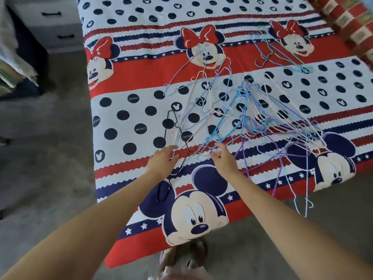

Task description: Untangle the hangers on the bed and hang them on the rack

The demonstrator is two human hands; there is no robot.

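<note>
A tangled pile of thin hangers (pixel 248 118) in blue, purple, white and pink lies across the middle of the bed (pixel 125 122). A black hanger (pixel 174 126) lies at the pile's left edge. A light blue hanger (pixel 224 126) lies near the front of the pile. My left hand (pixel 161 160) reaches over the black hanger with its fingers stretched out. My right hand (pixel 223 158) pinches a wire at the pile's near edge, by the light blue hanger. Some purple and blue hangers (pixel 300 190) dangle over the bed's front edge.
A smaller bunch of hangers (pixel 280 55) lies apart at the far right of the bed. A patterned bolster (pixel 347 23) runs along the far right corner. Grey drawers (pixel 52 23) stand left of the bed, above bare concrete floor (pixel 40 158). No rack is in view.
</note>
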